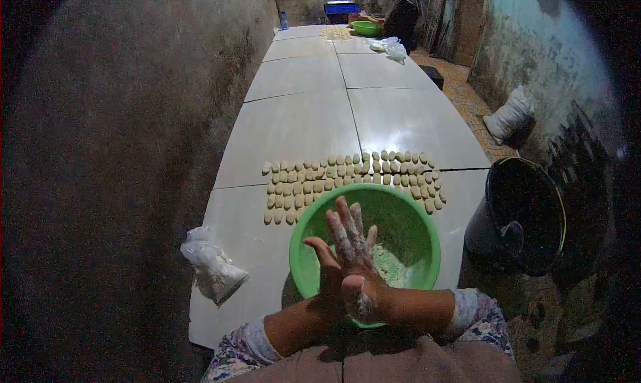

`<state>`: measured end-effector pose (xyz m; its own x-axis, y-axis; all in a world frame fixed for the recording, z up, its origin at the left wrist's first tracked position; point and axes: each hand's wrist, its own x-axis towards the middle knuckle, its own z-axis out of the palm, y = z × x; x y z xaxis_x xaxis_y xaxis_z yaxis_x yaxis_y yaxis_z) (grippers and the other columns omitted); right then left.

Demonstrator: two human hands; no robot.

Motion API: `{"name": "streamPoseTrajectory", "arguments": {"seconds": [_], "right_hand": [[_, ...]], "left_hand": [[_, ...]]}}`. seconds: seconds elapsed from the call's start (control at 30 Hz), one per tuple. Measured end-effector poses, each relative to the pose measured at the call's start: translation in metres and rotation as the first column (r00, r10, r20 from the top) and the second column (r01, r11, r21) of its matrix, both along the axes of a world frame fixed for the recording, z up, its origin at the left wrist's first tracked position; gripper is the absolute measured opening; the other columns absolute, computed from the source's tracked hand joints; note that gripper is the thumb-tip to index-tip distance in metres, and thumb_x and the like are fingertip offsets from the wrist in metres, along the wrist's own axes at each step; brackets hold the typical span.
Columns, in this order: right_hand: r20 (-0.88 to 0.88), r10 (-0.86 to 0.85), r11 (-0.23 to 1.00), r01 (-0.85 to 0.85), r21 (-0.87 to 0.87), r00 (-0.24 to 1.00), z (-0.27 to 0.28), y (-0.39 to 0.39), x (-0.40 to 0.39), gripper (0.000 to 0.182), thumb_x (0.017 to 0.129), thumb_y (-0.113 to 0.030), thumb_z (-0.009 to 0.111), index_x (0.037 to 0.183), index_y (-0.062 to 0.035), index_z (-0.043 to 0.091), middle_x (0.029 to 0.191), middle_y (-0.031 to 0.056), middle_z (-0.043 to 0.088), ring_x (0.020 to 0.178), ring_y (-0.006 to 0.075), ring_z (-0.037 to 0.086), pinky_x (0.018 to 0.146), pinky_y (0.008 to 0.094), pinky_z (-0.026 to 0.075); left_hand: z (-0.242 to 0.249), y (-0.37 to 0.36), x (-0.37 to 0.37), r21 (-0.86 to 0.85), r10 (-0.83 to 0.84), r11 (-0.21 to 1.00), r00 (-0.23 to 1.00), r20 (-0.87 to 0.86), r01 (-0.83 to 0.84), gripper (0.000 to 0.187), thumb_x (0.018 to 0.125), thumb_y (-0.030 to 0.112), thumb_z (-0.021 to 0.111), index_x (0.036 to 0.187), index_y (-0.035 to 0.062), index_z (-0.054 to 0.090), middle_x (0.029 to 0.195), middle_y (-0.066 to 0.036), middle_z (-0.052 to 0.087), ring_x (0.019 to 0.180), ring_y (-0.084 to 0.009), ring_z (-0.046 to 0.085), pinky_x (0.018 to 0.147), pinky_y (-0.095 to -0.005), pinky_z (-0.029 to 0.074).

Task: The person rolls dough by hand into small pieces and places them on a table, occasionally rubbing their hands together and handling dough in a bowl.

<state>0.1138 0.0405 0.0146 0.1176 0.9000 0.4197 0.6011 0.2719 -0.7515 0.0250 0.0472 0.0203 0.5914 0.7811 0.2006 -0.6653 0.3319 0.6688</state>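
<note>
Above a large green basin (431,249), my two hands meet palm against palm, with fingers stretched out and pointing away from me. My left hand (328,273) is mostly covered by the other; its thumb sticks out to the left. White flour coats the fingers of my right hand (370,291), which are spread. Whether anything lies between the palms is hidden. Inside the basin, loose white flour (390,266) lies at the bottom. Just beyond the rim, many small oval dough pieces (287,189) are laid out in rows on the table.
The long white tiled table (294,129) runs away from me. A plastic bag of white powder (214,266) sits at its left edge. To the right stands a black bucket (484,216). Far off, a person (402,19) works near another green basin (365,28) and white bags (390,47).
</note>
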Motion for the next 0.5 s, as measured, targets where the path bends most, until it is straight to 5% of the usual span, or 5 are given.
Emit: {"name": "streamPoseTrajectory", "arguments": {"seconds": [0.23,0.27,0.33,0.4,0.5], "right_hand": [[-0.074,0.095,0.989,-0.103,-0.109,0.993,0.028,-0.022,-0.017,0.097,0.077,-0.074,-0.002,0.144,-0.0044,0.002,0.15,0.0177,-0.006,0.137,0.0353,-0.01,0.099,0.06,-0.012],[0.061,-0.078,0.997,0.078,-0.001,0.995,0.023,-0.027,-0.025,0.043,0.082,-0.03,0.055,0.117,-0.0077,0.044,0.141,0.0246,0.026,0.132,0.0326,0.026,0.107,0.0493,0.01],[-0.311,0.083,0.994,-0.056,0.096,0.947,-0.006,-0.014,-0.016,0.035,0.085,-0.039,0.053,0.1,-0.0075,0.047,0.119,0.0214,0.044,0.11,0.0314,0.045,0.102,0.0451,0.022],[-0.912,-0.075,0.945,-0.265,-0.194,0.403,-0.022,0.008,0.004,0.041,0.087,-0.047,0.05,0.094,-0.007,0.047,0.099,0.0147,0.045,0.089,0.0285,0.049,0.096,0.0448,0.028],[-0.551,-0.022,0.998,-0.011,-0.057,0.834,-0.019,0.006,-0.005,0.04,0.089,-0.045,0.046,0.097,-0.0059,0.049,0.126,0.0193,0.033,0.116,0.0302,0.034,0.103,0.0451,0.017]], "left_hand": [[0.006,0.013,0.009,0.076,0.018,0.997,0.997,-0.073,-0.013,0.085,0.081,0.071,0.007,0.145,0.0155,0.004,0.151,-0.005,0.007,0.139,-0.0216,0.007,0.111,-0.0461,0.01],[0.006,0.014,0.012,0.076,0.016,0.997,0.997,-0.074,-0.01,0.085,0.081,0.071,0.007,0.145,0.0155,0.004,0.151,-0.005,0.007,0.139,-0.0216,0.007,0.111,-0.0461,0.01],[0.004,0.012,0.018,-0.091,0.075,0.993,0.996,-0.043,-0.079,0.088,0.08,0.073,0.007,0.145,0.0146,0.003,0.15,-0.008,0.009,0.138,-0.0232,0.012,0.111,-0.0446,0.012],[0.006,0.005,0.01,-0.189,-0.023,0.982,0.999,-0.035,0.015,0.089,0.079,0.074,0.008,0.144,0.0144,0.0,0.151,-0.007,0.007,0.138,-0.0233,0.011,0.111,-0.0431,0.012],[0.008,0.009,0.009,-0.365,-0.141,0.918,0.988,0.066,0.155,0.093,0.077,0.076,0.009,0.144,0.0132,0.001,0.151,-0.006,0.006,0.138,-0.0239,0.01,0.111,-0.0438,0.012]]}}
